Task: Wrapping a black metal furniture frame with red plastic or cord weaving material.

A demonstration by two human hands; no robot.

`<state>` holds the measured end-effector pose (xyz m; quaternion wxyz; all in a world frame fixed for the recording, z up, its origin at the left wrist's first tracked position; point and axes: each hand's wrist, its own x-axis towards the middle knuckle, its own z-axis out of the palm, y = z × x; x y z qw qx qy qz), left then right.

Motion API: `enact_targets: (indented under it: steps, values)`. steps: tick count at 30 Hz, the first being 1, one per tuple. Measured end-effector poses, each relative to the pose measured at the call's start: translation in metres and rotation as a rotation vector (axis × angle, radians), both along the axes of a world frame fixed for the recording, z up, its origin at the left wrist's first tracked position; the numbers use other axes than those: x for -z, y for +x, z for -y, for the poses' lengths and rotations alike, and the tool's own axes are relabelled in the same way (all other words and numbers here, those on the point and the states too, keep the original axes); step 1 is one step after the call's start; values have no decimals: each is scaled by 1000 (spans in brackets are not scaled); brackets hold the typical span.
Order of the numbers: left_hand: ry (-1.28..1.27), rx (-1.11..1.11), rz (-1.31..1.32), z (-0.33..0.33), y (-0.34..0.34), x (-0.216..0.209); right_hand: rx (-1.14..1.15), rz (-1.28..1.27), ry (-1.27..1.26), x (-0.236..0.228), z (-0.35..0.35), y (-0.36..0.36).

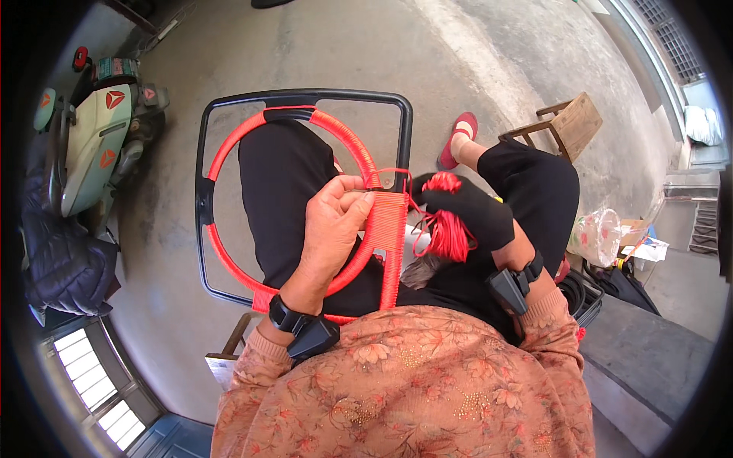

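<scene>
1. Two hands show in the head view. The left hand [330,220], bare, has bent fingers, its thumb and forefinger closed on the frame [405,141] where the ring meets the wrapped block.
2. The right hand [472,204], in a smooth black glove [492,223], is clenched round a cord bundle [450,235], whose glossy red strands fan out below the fist and bulge above it.
3. Lying across the person's lap, mostly over the left thigh, the frame is black tube bent into a rounded rectangle. Inside sits a ring [347,136] bound in tight red turns, with bare black stretches at its top and left.
4. Beside the left thumb, the wrapped block [388,221] is flat and ribbed by close parallel windings. A loose strand loops from it toward the gloved hand.
5. Beneath are matte black trousers [279,179] and a rust-toned floral top [427,382] speckled with gold dots.
6. Around stand a slatless wooden stool [578,126], a glossy pale scooter [99,149] and a quilted dark jacket [72,267], on a smooth, stained concrete floor [191,336].
</scene>
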<state>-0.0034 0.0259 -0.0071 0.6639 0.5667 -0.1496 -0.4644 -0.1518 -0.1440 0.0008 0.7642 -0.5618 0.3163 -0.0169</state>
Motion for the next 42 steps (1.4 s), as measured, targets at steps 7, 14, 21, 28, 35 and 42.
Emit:
enact_targets:
  steps: [7, 14, 21, 28, 35, 42]
  values:
    - [-1, -5, -12, 0, 2, 0, -90, 44, -182, 1, 4, -4]
    - [-15, -13, -193, 0, 3, 0, -28, 179, -548, 6, 4, -18]
    - [-52, -21, -212, 0, 4, 2, -19, -72, -550, 1, 31, -44]
    - [-51, -14, -203, 0, 3, 1, 29, 94, -233, 9, 2, -8]
    - [-58, 1, -224, 2, 1, 0, -42, 79, -502, 9, -8, 9]
    - [-75, 128, -308, 9, -5, 0, -14, 111, -578, 8, -4, 3]
